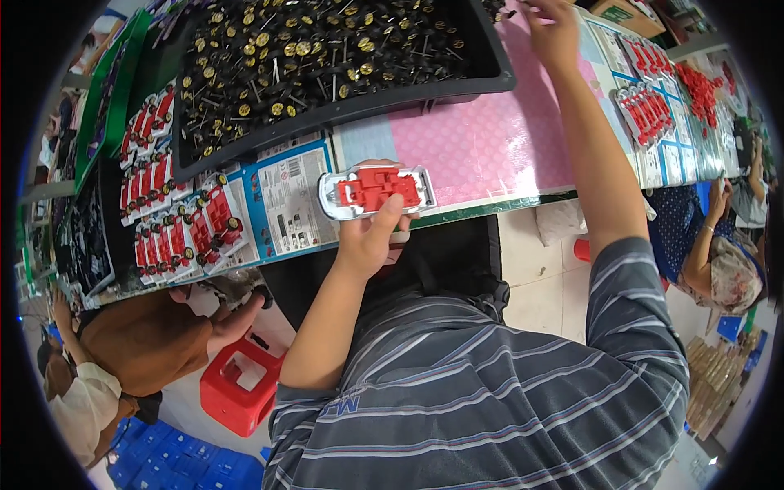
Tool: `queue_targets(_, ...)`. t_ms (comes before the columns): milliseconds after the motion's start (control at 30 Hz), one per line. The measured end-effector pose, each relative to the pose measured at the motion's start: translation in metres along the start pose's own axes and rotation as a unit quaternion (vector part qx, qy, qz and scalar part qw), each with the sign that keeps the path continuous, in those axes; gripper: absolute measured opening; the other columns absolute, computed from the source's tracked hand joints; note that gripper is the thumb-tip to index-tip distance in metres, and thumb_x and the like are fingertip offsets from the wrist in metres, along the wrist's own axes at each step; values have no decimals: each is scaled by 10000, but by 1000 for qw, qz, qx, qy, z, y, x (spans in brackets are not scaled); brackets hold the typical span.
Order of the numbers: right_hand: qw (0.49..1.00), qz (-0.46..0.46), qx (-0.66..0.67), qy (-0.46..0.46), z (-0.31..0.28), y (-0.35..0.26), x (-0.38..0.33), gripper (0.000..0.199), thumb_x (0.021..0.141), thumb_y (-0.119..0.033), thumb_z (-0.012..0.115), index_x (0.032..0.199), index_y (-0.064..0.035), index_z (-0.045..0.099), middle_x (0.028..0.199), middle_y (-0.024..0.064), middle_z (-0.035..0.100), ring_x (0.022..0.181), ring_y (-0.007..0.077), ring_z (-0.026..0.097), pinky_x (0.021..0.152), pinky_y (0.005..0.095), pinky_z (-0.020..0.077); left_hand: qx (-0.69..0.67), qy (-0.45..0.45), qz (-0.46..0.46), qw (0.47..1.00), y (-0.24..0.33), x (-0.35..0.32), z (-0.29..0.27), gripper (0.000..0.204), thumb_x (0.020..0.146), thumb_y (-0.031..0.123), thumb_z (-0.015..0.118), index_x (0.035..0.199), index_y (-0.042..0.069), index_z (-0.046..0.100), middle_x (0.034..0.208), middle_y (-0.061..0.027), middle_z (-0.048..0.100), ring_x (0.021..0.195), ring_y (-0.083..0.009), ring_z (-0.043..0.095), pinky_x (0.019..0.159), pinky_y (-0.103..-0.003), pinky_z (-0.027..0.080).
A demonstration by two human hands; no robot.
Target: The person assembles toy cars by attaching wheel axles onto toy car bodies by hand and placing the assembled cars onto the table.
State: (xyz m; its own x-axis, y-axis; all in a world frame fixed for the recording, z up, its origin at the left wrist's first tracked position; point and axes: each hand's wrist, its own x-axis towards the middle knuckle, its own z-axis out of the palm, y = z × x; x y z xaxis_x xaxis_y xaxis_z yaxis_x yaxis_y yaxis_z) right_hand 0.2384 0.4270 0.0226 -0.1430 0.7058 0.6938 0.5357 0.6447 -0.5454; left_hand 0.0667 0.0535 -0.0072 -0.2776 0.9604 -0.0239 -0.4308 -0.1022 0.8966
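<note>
My left hand (369,237) grips a toy car body (380,192), its white shell turned upside down and the red chassis facing up, with my thumb across its near side. No wheels show on it. Over at the top edge, my right hand (557,37) reaches past the right end of a large black tray (343,110). Its fingers are bent together near small black parts (495,8); the frame edge partly cuts them off, and what they pinch is too small to name. Loose wheel-and-axle sets (302,49), black with gold hubs, fill the tray.
Toy cars with wheels (167,245) stand in rows at the left. Wheelless ones (645,114) lie at the right, beside loose red parts (698,90). A pink mat (482,147) covers the middle. A red stool (241,384) and other people are nearby.
</note>
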Motion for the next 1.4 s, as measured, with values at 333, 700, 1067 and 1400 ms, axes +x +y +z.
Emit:
queue_targets(333,912,-11,239,-333,-87,-195,-166,431,737,-38,836,1096,-23,597,1227,170,652,1136,324,630,969,390,502,14,-73,16,997,-4,2,-12,526,1035,321,579,1423,17,397,1209,-123,615,954,-176,642,714,-291,520)
queue_targets(700,947,-129,154,-252,-75,-182,-116,409,764,-142,857,1105,-10,672,1182,124,653,1032,243,647,835,349,555,-36,-47,31,998,-7,-3,-9,498,1003,342,649,1333,18,467,1057,-74,648,798,-129,627,694,-269,534)
queue_targets(1067,812,-205,-286,-466,41,-146,-10,214,756,-68,744,956,4,736,928,196,724,888,365,712,787,415,588,8,-64,28,998,-5,0,-9,380,1018,324,629,1224,17,540,976,-53,640,719,-116,617,657,-271,532)
queue_targets(1400,961,17,93,-258,-28,-191,-48,120,912,-90,693,1001,-10,707,803,84,718,750,176,681,702,298,540,11,-52,38,998,-3,0,-7,417,996,335,664,1236,20,534,989,-52,640,753,-123,642,629,-252,521)
